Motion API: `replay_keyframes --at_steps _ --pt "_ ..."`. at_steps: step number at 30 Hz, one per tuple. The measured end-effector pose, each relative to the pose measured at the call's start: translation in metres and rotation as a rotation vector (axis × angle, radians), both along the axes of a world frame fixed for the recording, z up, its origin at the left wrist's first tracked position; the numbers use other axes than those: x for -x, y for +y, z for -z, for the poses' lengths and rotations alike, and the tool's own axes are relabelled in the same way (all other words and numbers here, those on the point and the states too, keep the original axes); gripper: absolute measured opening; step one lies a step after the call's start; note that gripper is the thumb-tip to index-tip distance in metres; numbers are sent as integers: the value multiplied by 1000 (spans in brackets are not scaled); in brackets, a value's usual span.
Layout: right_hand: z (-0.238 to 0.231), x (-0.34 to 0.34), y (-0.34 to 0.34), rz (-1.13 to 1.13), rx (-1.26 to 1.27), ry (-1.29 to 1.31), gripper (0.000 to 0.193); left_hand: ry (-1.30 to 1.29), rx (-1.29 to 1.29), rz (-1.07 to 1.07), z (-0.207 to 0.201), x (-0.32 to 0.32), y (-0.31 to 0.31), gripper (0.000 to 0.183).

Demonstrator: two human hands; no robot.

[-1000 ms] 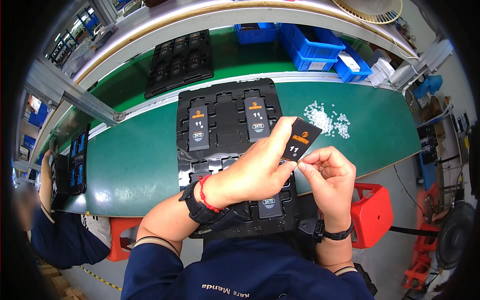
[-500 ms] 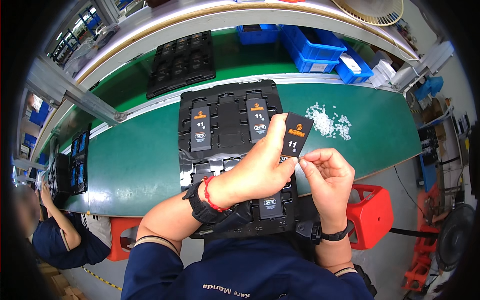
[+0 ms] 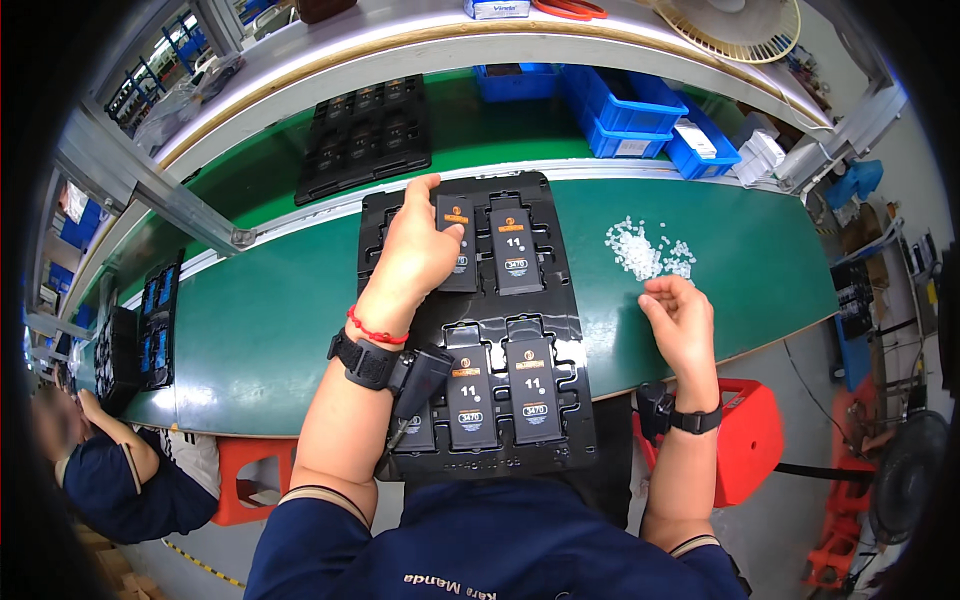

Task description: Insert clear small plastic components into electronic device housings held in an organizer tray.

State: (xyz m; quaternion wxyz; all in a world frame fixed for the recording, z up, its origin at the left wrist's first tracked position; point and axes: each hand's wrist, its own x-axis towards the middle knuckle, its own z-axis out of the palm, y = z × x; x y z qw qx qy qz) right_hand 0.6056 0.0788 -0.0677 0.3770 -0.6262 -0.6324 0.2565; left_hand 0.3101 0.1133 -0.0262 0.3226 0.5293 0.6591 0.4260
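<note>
My left hand (image 3: 412,250) is over the upper part of a black moulded tray (image 3: 588,420). Its thumb and fingers grip a flat black phone battery (image 3: 458,275) that lies at the top middle slot. Beside it in the tray rests another phone battery (image 3: 516,255); the lower row holds more of them, one (image 3: 412,430) partly hidden by my left wrist. To the right, my right hand (image 3: 682,325) hovers just below a pile of small white translucent pieces (image 3: 640,252). Its fingers are loosely bent, the thumb tip slightly apart, and nothing shows between them.
Blue bins (image 3: 630,115) and a second black tray (image 3: 365,140) sit at the back beneath a shelf (image 3: 400,50). A fan (image 3: 735,25) stands above. Red stools (image 3: 755,435) are by the green table's (image 3: 270,340) front edge. At the far left a co-worker (image 3: 140,470) sits.
My left hand has carried the phone battery left and away from me to the tray's top middle slot. My right hand has let go of the battery's edge and moved right, toward the white pieces.
</note>
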Motion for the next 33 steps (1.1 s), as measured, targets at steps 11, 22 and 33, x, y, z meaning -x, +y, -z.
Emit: replay_keyframes --at_steps 11,22,33 --pt "1 21 48 -139 -158 -447 12 524 19 68 -6 -3 -7 43" --pt "6 25 54 -148 -204 -458 5 456 -60 86 -7 19 -1 24" --pt "-2 18 47 -158 -254 -426 4 723 158 163 -21 56 1 27"
